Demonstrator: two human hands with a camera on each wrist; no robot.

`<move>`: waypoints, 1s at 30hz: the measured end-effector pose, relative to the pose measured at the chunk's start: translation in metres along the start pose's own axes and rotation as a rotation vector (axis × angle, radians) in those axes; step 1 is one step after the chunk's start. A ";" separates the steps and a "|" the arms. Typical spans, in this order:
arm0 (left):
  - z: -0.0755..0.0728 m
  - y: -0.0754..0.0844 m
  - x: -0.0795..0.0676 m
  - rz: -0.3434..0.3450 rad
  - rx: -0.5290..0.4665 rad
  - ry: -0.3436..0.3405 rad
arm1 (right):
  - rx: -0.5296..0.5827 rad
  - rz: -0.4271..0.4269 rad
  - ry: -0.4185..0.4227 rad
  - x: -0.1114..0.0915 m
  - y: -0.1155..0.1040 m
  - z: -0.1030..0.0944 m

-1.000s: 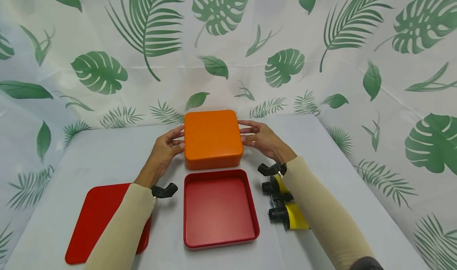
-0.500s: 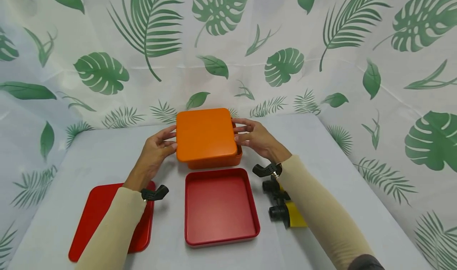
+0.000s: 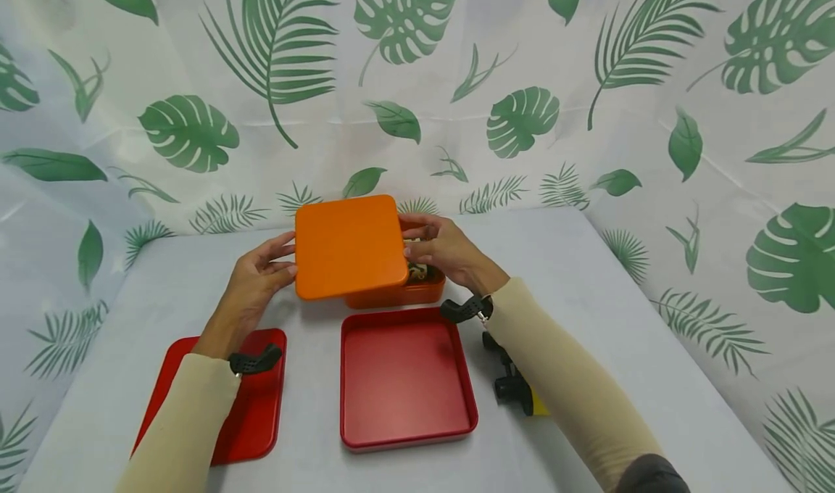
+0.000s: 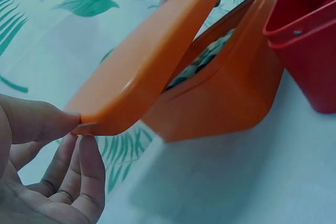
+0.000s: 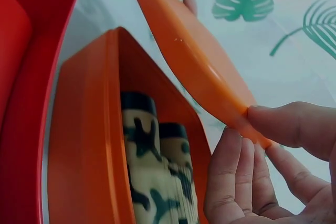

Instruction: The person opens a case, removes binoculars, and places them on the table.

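Both hands pinch an orange lid (image 3: 349, 246) by opposite edges, thumb on top and fingers beneath. My left hand (image 3: 257, 279) has its left edge, my right hand (image 3: 453, 254) its right edge. Below and to the right of the lid stands the matching orange box (image 3: 394, 297), partly covered in the head view. Inside it, the right wrist view shows camouflage-patterned binoculars (image 5: 147, 156) with dark-rimmed barrels. The lid is raised and tilted over the box in the left wrist view, shifted to the left of it.
A shallow red box (image 3: 407, 377) without a cover sits in front of the orange box. The flat red lid (image 3: 251, 420) lies at left under my left forearm. Yellow and black binoculars (image 3: 514, 391) are partly hidden by my right sleeve. A leaf-print cloth (image 3: 443, 116) hangs behind the white table.
The orange lid has come off its box and moved left, held by both hands. The box's right side and part of the camouflage-patterned binoculars have come into view.
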State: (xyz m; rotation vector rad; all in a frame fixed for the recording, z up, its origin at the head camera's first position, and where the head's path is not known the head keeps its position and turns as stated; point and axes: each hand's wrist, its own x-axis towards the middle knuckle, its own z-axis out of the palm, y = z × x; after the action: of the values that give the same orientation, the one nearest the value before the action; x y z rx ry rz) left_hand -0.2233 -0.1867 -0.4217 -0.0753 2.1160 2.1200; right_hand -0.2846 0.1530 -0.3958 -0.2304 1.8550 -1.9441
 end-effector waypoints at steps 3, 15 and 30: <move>-0.007 0.000 -0.004 -0.008 -0.005 0.011 | 0.003 -0.004 -0.019 0.003 0.000 0.007; -0.038 0.000 -0.016 -0.040 -0.018 0.058 | -0.028 0.047 -0.004 0.015 -0.003 0.044; -0.073 -0.006 -0.028 0.037 -0.151 0.065 | -0.131 0.112 0.043 0.036 -0.001 0.088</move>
State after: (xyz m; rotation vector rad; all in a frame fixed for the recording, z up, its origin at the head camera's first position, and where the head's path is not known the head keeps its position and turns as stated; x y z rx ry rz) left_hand -0.1996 -0.2618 -0.4239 -0.1241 2.0025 2.3264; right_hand -0.2806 0.0579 -0.3940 -0.1226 1.9814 -1.7688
